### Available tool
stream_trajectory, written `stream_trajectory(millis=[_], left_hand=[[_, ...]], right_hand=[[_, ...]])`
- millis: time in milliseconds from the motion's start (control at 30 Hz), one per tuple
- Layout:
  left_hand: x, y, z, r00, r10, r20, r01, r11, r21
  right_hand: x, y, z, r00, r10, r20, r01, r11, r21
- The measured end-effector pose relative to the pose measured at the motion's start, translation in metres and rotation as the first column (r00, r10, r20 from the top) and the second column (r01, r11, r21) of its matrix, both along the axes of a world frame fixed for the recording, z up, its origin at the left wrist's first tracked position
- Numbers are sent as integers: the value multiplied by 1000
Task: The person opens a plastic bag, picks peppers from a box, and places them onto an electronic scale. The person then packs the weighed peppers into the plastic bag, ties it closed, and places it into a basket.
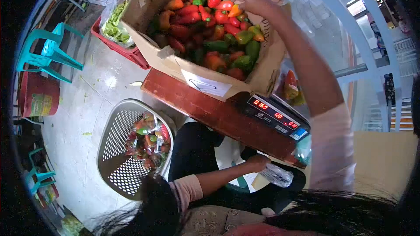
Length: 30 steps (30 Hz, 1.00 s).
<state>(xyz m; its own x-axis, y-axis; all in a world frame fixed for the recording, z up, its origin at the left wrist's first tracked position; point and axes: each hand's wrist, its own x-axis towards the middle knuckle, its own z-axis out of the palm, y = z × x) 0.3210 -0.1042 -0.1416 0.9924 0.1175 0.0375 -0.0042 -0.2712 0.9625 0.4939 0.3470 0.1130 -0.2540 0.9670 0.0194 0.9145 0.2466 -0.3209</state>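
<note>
At the top of the view, my right hand (251,1) reaches into a large cardboard box (164,63) of red, orange and green peppers (188,19). Its fingers are closed at an orange pepper (235,10). Low in the view, over my lap, my left hand (258,163) is closed on a clear plastic bag (278,175). Beside the box, a digital scale (275,116) with lit red digits stands on a red-brown bench (218,124). A bag of peppers (292,88) rests on the scale, partly hidden by my right arm.
A grey perforated basket (113,135) on the floor holds bagged peppers (148,140). Behind it, a red crate (118,44) carries a bag of green vegetables (116,22). Teal plastic chairs (52,46) and a red tub (41,94) stand at the left. A metal frame is at the right.
</note>
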Motion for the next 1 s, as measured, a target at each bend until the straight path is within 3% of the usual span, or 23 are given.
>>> stream_trajectory(millis=[33, 133, 167, 267, 333, 400, 433, 533, 567, 767, 867, 900, 1000], left_hand=[[3, -1, -3, 995, -68, -76, 70, 997, 24], [-9, 22, 29, 952, -48, -303, 9, 992, -128], [-8, 17, 24, 970, -5, -243, -26, 992, -123], [2, 5, -1, 991, 59, -118, -74, 990, -123], [5, -2, -9, 990, 18, -138, -44, 981, -187], [3, 16, 18, 975, -91, -205, 66, 990, -125], [0, 21, 28, 960, -146, -239, 125, 987, -98], [-1, 20, 25, 965, -110, -240, 70, 983, -169], [7, 3, -6, 977, -74, -201, 38, 984, -176], [1, 26, 31, 935, -212, -284, 172, 972, -160], [-6, 22, 39, 976, -28, -215, 0, 992, -126], [-4, 22, 34, 979, -60, -195, 23, 982, -188], [3, 27, 26, 993, -68, -100, 37, 958, -285]], right_hand=[[-7, 6, -5, 997, -69, 18, 70, 995, -75], [-27, 4, -32, 814, -128, 567, 212, 973, -86], [-21, 15, -33, 855, -74, 513, 173, 974, -148], [-20, 11, -49, 844, -123, 522, 4, 975, 223], [-48, 17, -35, 932, -69, 357, -114, 877, 467], [-82, 9, -37, 969, 198, 149, -223, 960, 168], [-88, 11, -42, 970, 210, 123, -226, 965, 136], [-89, 7, -51, 973, 224, 51, -227, 971, 77], [-86, 5, -49, 975, 221, 29, -222, 971, 86], [-79, 8, -66, 974, 217, -56, -219, 976, -20], [-70, 13, -88, 933, 359, 17, -353, 906, 235], [-64, 19, -85, 924, 381, -3, -371, 901, 223], [-58, 19, -44, 965, 184, -189, -123, 948, 292]])
